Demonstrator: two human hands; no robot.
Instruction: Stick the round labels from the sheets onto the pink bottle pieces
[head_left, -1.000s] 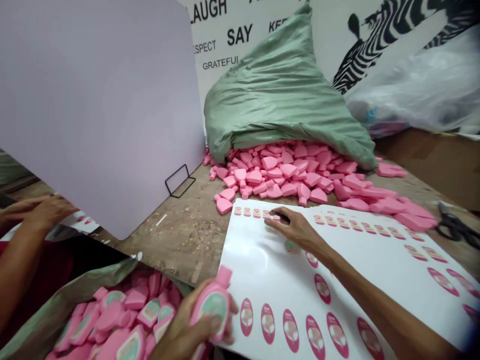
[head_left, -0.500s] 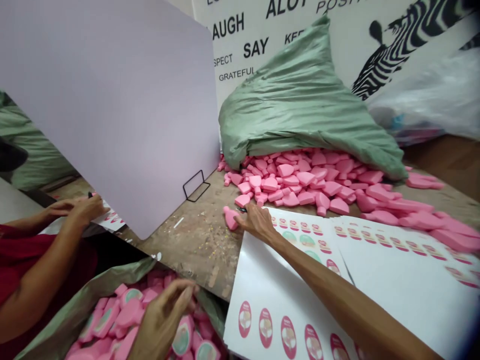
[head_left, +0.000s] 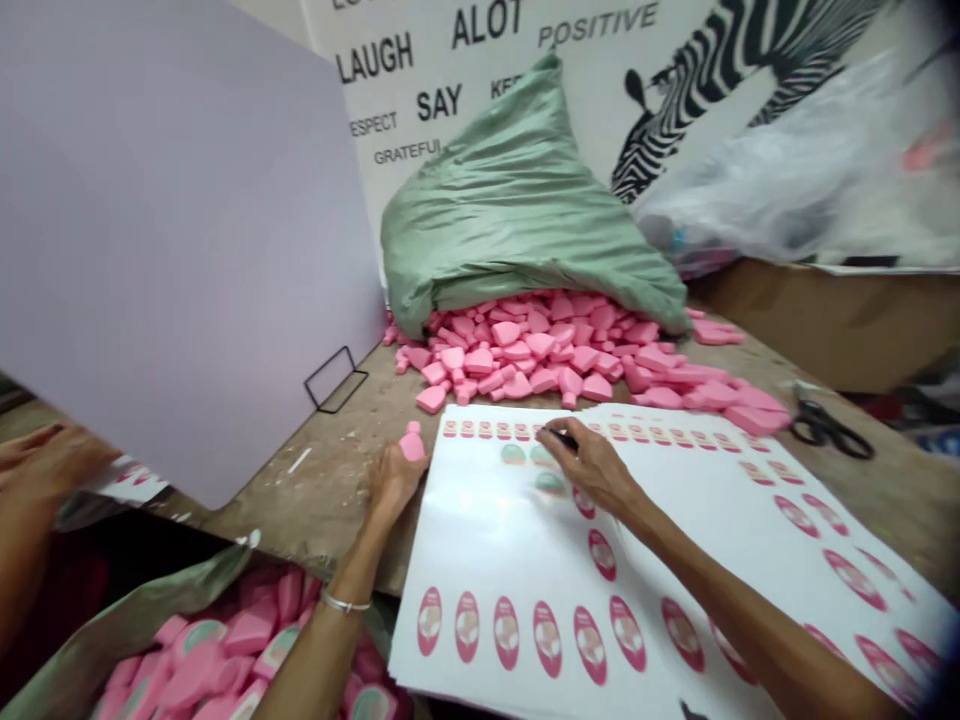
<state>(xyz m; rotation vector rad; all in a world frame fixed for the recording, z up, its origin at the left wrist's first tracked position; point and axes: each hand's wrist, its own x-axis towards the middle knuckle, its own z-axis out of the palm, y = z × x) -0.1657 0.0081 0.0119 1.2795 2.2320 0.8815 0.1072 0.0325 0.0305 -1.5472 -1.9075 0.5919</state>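
My left hand (head_left: 393, 482) is closed round a small pink bottle-shaped piece (head_left: 412, 442) at the left edge of the sticker sheets. Over the upper part of the top sticker sheet (head_left: 487, 530), my right hand (head_left: 598, 470) grips a slim black tool (head_left: 559, 437); its exact kind is too blurred to tell. Below its tip are green round stickers (head_left: 514, 454), with pink oval stickers (head_left: 506, 632) along the sheet's lower edge. Several more pink pieces (head_left: 517, 352) lie heaped behind the sheets.
A green sack (head_left: 525, 210) spills the pink pieces. Black scissors (head_left: 829, 425) lie at right. A pale panel (head_left: 187, 230) and wire stand (head_left: 336, 382) are at left, beside another person's hands (head_left: 52, 465). Below the table edge, an open bag (head_left: 180, 590) contains stickered pink pieces.
My left hand has moved up from above the bag to the table and taken hold of the pink piece. My right hand has left that piece and moved right over the sheet. The view has turned right.
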